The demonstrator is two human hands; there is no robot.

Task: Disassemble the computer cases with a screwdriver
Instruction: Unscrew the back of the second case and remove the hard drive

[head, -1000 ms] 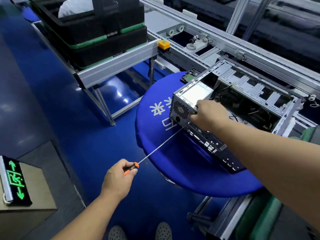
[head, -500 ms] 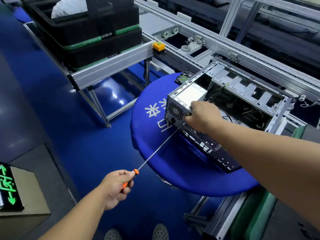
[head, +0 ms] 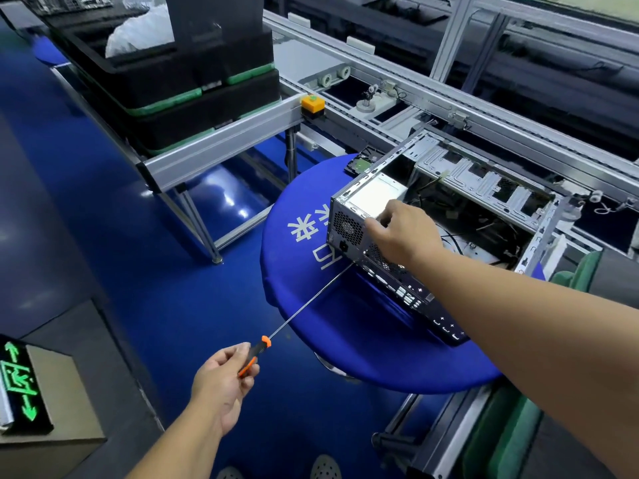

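Right hand [head: 403,233] now higher on computer case [head: 449,216]

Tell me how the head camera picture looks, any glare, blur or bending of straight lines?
Head view: bright glare patches on the glossy blue floor under the conveyor frame; wide-angle lens splays the straight rails toward the edges; the computer case and screwdriver are fairly sharp; the top corners are soft and dim.

An open computer case [head: 446,216] lies on a round blue table [head: 345,340], right of centre. The right hand [head: 403,233] rests on the case's rear top edge. At lower centre, the left hand [head: 221,382] grips a long screwdriver [head: 294,314]; its tip apparently meets the rear panel.
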